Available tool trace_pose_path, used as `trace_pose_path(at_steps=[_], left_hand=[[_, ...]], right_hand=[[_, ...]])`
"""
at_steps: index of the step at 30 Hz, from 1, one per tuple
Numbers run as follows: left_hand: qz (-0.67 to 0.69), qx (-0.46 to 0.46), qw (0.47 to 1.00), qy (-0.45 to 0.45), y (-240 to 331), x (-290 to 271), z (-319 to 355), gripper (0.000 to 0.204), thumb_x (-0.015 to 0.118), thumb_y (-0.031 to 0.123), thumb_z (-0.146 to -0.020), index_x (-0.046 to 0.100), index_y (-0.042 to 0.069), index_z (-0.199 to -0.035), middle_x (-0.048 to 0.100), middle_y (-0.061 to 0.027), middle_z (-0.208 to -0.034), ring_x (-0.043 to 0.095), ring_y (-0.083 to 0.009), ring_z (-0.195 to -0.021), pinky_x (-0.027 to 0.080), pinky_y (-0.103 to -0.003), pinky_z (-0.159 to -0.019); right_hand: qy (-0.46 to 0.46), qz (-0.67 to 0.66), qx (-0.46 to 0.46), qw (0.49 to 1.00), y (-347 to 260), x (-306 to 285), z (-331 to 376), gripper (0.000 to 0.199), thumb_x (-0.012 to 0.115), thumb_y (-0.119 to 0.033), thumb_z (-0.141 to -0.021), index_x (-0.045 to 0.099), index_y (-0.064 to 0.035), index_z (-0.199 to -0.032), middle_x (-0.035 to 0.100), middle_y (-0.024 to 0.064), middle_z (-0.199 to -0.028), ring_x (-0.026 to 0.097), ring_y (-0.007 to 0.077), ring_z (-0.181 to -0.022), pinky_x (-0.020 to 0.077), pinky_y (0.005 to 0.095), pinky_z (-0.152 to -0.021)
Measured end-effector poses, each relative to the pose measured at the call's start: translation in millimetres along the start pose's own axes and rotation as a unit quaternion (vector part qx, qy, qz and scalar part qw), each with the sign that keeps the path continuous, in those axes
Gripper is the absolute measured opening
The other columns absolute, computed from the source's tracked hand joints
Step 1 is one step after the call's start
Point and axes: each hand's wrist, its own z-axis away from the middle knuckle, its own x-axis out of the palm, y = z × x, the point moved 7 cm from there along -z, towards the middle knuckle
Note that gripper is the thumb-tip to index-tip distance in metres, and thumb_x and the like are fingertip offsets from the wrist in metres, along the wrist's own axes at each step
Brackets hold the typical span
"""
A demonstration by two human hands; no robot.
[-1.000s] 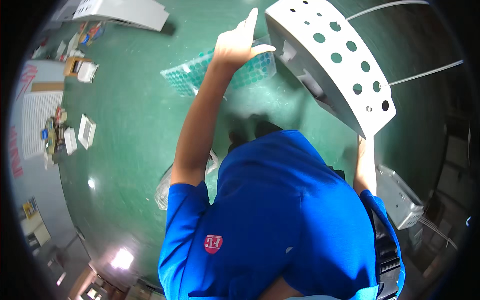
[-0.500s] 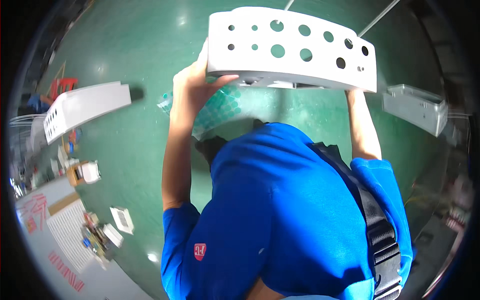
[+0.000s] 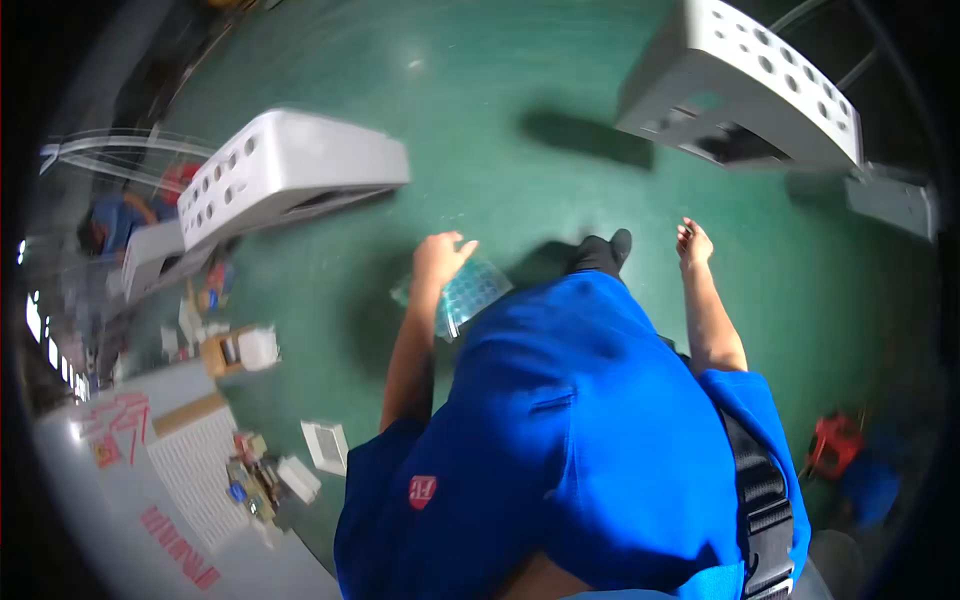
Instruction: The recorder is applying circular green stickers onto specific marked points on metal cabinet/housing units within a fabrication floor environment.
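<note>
Over the floor in front of me, my left hand (image 3: pixel 440 259) is raised and holds nothing, its thumb apart from the loosely bent fingers. My right hand (image 3: pixel 694 243) is held out, its fingers half curled and apart, with nothing seen in them. Beyond it, at the upper right, hangs a white metal housing (image 3: pixel 765 75) with rows of round holes in its face and a large dark opening on its underside. To the upper left of my left hand is a similar white perforated housing (image 3: pixel 335 155). A clear plastic sheet with round bubbles (image 3: pixel 472 296) lies on the floor below the left hand.
Another white housing (image 3: pixel 153 258) is behind the left one, near a person in blue (image 3: pixel 115 222). A grey box (image 3: pixel 893 205) shows at the far right. At lower left are a pale table (image 3: pixel 270 565), small parts and a white tray (image 3: pixel 325 447). A red stool (image 3: pixel 834 445) stands lower right.
Both hands have let go of the perforated housing and come back nearer my body. That housing now appears at the upper right; the view has turned left, bringing the left housing closer.
</note>
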Motion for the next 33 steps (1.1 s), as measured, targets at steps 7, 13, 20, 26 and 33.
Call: trace_pose_path(at_steps=[7, 13, 20, 26, 33], left_hand=[[0.093, -0.068, 0.992, -0.047, 27, 72, 31, 0.038, 0.064, 0.042, -0.079, 0.070, 0.004, -0.082, 0.067, -0.0193, -0.084, 0.065, -0.0362, -0.081, 0.052, -0.044, -0.074], [0.147, -0.138, 0.979, -0.019, 21, 55, 54, 0.036, 0.061, 0.041, -0.080, 0.069, 0.007, -0.086, 0.067, -0.0171, -0.086, 0.064, -0.0349, -0.084, 0.051, -0.044, -0.076], [0.251, -0.241, 0.930, 0.120, -148, 33, 81, 0.045, 0.058, 0.047, -0.080, 0.068, 0.003, -0.084, 0.066, -0.0168, -0.088, 0.063, -0.0355, -0.082, 0.048, -0.043, -0.073], [0.308, -0.408, 0.851, 0.122, -301, 165, 233, 0.046, 0.058, 0.045, -0.081, 0.065, 0.000, -0.075, 0.063, -0.0211, -0.085, 0.061, -0.0362, -0.083, 0.044, -0.044, -0.073], [0.310, -0.527, 0.785, -0.103, -307, 305, 450, 0.062, 0.064, 0.050, -0.073, 0.065, -0.010, -0.091, 0.066, -0.0263, -0.094, 0.063, -0.0359, -0.095, 0.047, -0.044, -0.078]], right_hand=[[-0.328, 0.336, -0.064, 0.880, -28, 109, 77, 0.027, 0.059, -0.031, -0.088, 0.067, -0.0081, -0.098, 0.068, 0.0028, -0.081, 0.060, 0.0095, -0.061, 0.0434, 0.0221, -0.052], [-0.444, 0.341, -0.242, 0.793, -96, 232, 184, 0.022, 0.068, -0.028, -0.084, 0.066, -0.0070, -0.090, 0.064, 0.0004, -0.078, 0.057, 0.0089, -0.064, 0.0423, 0.0223, -0.057], [-0.560, 0.439, -0.136, 0.689, 18, 346, 224, 0.021, 0.068, -0.026, -0.083, 0.066, -0.0048, -0.085, 0.064, 0.0038, -0.071, 0.059, 0.0103, -0.060, 0.0440, 0.0236, -0.052], [-0.598, 0.726, -0.190, 0.280, 117, 330, 228, 0.025, 0.065, -0.026, -0.079, 0.069, -0.0043, -0.091, 0.068, 0.0087, -0.086, 0.067, 0.0170, -0.075, 0.0536, 0.0298, -0.063], [-0.488, 0.666, -0.199, 0.527, 172, 308, 242, 0.020, 0.063, -0.020, -0.078, 0.069, -0.0022, -0.085, 0.068, 0.0082, -0.074, 0.067, 0.0152, -0.065, 0.0542, 0.0289, -0.058]])
